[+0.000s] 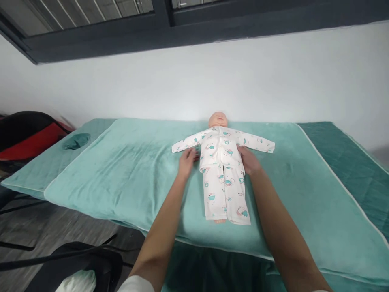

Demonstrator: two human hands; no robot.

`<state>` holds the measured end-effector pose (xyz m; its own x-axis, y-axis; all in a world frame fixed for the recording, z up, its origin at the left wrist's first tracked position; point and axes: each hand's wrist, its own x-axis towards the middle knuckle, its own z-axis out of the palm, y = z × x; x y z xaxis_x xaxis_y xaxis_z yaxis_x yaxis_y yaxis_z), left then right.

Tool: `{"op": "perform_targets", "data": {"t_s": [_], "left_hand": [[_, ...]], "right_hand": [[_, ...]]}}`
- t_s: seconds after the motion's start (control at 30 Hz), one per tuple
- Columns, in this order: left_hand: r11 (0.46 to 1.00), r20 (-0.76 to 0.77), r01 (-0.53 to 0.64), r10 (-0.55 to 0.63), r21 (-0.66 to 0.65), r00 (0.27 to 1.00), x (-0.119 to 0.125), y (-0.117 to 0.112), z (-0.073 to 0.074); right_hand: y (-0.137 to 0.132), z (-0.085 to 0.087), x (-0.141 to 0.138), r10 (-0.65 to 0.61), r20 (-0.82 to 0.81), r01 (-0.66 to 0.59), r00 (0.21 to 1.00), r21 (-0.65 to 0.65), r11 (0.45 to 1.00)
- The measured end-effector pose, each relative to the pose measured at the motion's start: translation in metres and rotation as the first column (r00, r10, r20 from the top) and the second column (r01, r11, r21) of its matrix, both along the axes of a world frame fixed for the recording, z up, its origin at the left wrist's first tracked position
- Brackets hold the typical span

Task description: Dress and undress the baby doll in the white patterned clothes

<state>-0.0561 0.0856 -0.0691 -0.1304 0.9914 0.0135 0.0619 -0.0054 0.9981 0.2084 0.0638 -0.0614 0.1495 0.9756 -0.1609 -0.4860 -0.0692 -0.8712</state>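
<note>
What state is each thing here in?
Doll: lying face up, dressed.
Pajama top: on, sleeves spread wide.
Trousers: on, legs straight.
Green cover: spread out, wrinkled.
Window: open or shut, can't tell.
Left hand: fingers bent, beside the top.
Right hand: against the top's side.

Bedcover [136,170] is stretching wide either side, dressed doll [220,156] is blocking the middle, sleeves [258,143] are jutting outward, wall [146,85] is closing the back
</note>
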Motion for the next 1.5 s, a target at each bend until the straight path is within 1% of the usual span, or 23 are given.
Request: {"op": "perform_targets", "data": {"t_s": [0.03, 0.1, 0.17, 0.23, 0.43, 0.6, 0.7, 0.77, 0.83, 0.93, 1.0, 1.03, 1.1, 1.17, 1.23, 1.3, 1.4, 1.5], "left_hand": [[0.996, 0.008, 0.091, -0.091, 0.015, 0.996, 0.010, -0.002, 0.003], [0.980, 0.025, 0.195, -0.196, 0.045, 0.980, 0.025, -0.003, 0.009], [0.970, 0.070, 0.236, -0.240, 0.058, 0.968, 0.031, -0.002, 0.012], [0.962, 0.132, 0.263, -0.270, 0.068, 0.954, 0.031, 0.003, 0.012], [0.960, 0.215, 0.263, -0.278, 0.095, 0.936, 0.028, 0.018, 0.003], [0.971, 0.229, 0.233, -0.238, 0.050, 0.944, 0.026, 0.020, -0.003], [0.979, 0.182, 0.202, -0.205, 0.037, 0.962, 0.026, 0.019, -0.002], [0.985, 0.118, 0.168, -0.172, 0.047, 0.978, 0.027, 0.018, 0.000], [0.989, 0.032, 0.126, -0.129, 0.082, 0.991, 0.029, 0.015, 0.002], [0.987, -0.085, 0.048, -0.035, 0.154, 0.996, 0.029, 0.006, 0.001], [0.984, -0.103, 0.028, -0.009, 0.177, 0.995, 0.025, -0.003, -0.001], [0.983, -0.096, 0.043, -0.026, 0.176, 0.995, 0.022, -0.009, -0.002], [0.980, -0.066, 0.118, -0.108, 0.160, 0.992, 0.016, -0.022, -0.004], [0.970, -0.058, 0.191, -0.185, 0.148, 0.981, 0.010, -0.034, -0.004], [0.964, -0.104, 0.207, -0.192, 0.165, 0.976, 0.007, -0.042, -0.004], [0.960, -0.209, 0.182, -0.137, 0.211, 0.968, 0.008, -0.045, -0.003], [0.938, -0.366, 0.141, -0.017, 0.315, 0.930, 0.010, -0.046, -0.003], [0.908, -0.425, 0.126, 0.062, 0.399, 0.903, 0.011, -0.049, -0.002]], "right_hand": [[0.000, 0.000, 0.000, 0.004, -0.005, -0.004, 1.000, 0.002, 1.000], [0.000, 0.001, -0.002, -0.004, -0.017, 0.004, 1.000, 0.008, 1.000], [0.000, 0.001, -0.004, -0.028, -0.027, 0.028, 0.999, 0.010, 1.000], [0.001, 0.001, -0.007, -0.050, -0.031, 0.050, 0.998, 0.010, 0.999], [0.006, 0.003, -0.014, -0.066, -0.058, 0.070, 0.996, 0.070, 0.995], [0.005, 0.008, -0.015, -0.078, -0.079, 0.080, 0.994, 0.028, 0.996], [0.004, 0.011, -0.014, -0.069, -0.102, 0.073, 0.992, 0.033, 0.997], [0.004, 0.012, -0.011, -0.033, -0.133, 0.040, 0.991, 0.052, 0.998], [0.004, 0.009, -0.003, -0.014, -0.204, 0.025, 0.979, 0.049, 0.998], [0.002, 0.002, 0.010, -0.081, -0.303, 0.088, 0.949, 0.009, 0.996], [-0.001, -0.002, 0.017, -0.155, -0.331, 0.161, 0.931, -0.009, 0.987], [-0.002, -0.004, 0.019, -0.182, -0.343, 0.189, 0.921, -0.014, 0.982], [-0.004, -0.007, 0.021, -0.217, -0.369, 0.223, 0.904, -0.027, 0.974], [-0.004, -0.008, 0.020, -0.222, -0.367, 0.227, 0.903, -0.032, 0.973], [-0.003, -0.009, 0.018, -0.224, -0.334, 0.225, 0.915, -0.037, 0.974], [0.000, -0.010, 0.017, -0.243, -0.299, 0.239, 0.923, -0.052, 0.970], [0.004, -0.011, 0.017, -0.259, -0.294, 0.249, 0.920, -0.069, 0.966], [0.005, -0.010, 0.018, -0.248, -0.314, 0.238, 0.916, -0.073, 0.969]]}}
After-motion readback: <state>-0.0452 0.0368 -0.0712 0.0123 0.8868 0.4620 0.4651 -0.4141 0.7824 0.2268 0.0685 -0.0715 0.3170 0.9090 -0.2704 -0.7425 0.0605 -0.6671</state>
